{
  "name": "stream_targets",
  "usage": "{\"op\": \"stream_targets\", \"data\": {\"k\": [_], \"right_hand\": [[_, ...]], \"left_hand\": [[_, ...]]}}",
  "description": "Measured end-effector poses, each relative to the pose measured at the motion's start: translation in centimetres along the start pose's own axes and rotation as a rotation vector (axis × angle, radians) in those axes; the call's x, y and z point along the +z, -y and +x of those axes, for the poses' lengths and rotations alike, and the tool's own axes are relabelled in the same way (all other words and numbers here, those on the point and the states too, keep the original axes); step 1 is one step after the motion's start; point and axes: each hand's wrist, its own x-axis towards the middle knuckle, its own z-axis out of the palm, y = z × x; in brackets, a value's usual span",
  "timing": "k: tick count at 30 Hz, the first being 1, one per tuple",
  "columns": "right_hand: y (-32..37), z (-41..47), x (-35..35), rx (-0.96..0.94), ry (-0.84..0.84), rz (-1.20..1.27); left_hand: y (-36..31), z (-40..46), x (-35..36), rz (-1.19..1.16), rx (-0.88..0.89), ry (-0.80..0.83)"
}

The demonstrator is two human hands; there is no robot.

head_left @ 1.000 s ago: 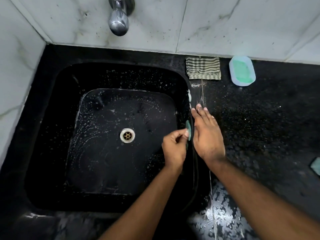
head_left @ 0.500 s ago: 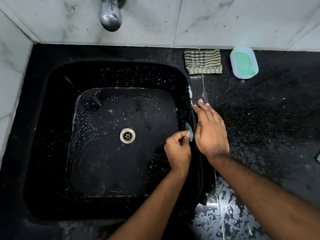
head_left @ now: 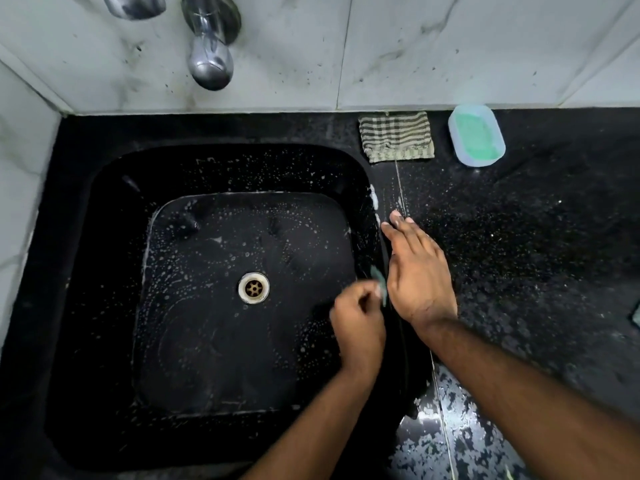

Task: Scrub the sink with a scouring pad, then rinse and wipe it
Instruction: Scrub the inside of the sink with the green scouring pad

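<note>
The black sink (head_left: 104, 306) is flecked with soap suds, and a metal drain (head_left: 254, 287) sits at its middle. My left hand (head_left: 358, 323) is inside the basin at the right wall, closed on a small green scouring pad (head_left: 380, 285) that presses against that wall; only the pad's edge shows. My right hand (head_left: 417, 271) lies flat, fingers together, on the counter along the sink's right rim, just beside the pad.
A chrome tap (head_left: 209, 46) hangs over the sink's back edge. On the black granite counter (head_left: 536, 254) at the back lie a striped folded cloth (head_left: 396, 137) and a soap dish with green soap (head_left: 476, 139). White marble tiles line the back and left walls.
My left hand with the pad has slid slightly down and toward me along the right wall. My right hand stays planted on the rim. The camera view has tilted up a little.
</note>
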Motion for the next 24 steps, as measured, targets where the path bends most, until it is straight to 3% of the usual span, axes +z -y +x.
{"op": "stream_targets", "data": {"k": [2,5,7,9,14,17,20,22,24], "right_hand": [[0.1,-0.2,0.0,0.007,0.0,0.001],[0.1,-0.3,0.0,0.017,-0.008,0.011],[0.2,-0.3,-0.2,0.014,-0.009,0.016],[0.1,-0.4,-0.2,0.025,-0.017,0.027],[0.1,-0.4,0.0,0.015,-0.027,0.029],[0.2,-0.5,0.1,0.026,-0.039,0.036],[0.2,-0.6,0.0,0.026,-0.052,0.042],[0.1,-0.5,0.1,0.025,-0.06,0.046],[0.0,-0.5,0.2,0.018,-0.066,0.045]], "left_hand": [[0.2,2.3,0.9,0.049,-0.009,-0.033],[2.6,4.2,1.6,0.199,-0.252,-0.014],[4.3,1.7,0.6,0.263,-0.318,0.048],[4.0,-1.8,-0.7,0.259,-0.319,0.098],[-1.3,0.9,0.3,0.053,0.0,-0.024],[0.3,4.5,1.4,0.149,-0.169,-0.005],[4.3,1.2,0.6,0.243,-0.377,0.065],[4.4,-2.3,-0.4,0.19,-0.389,0.085],[2.6,-3.6,-0.8,0.063,-0.283,0.063]]}}
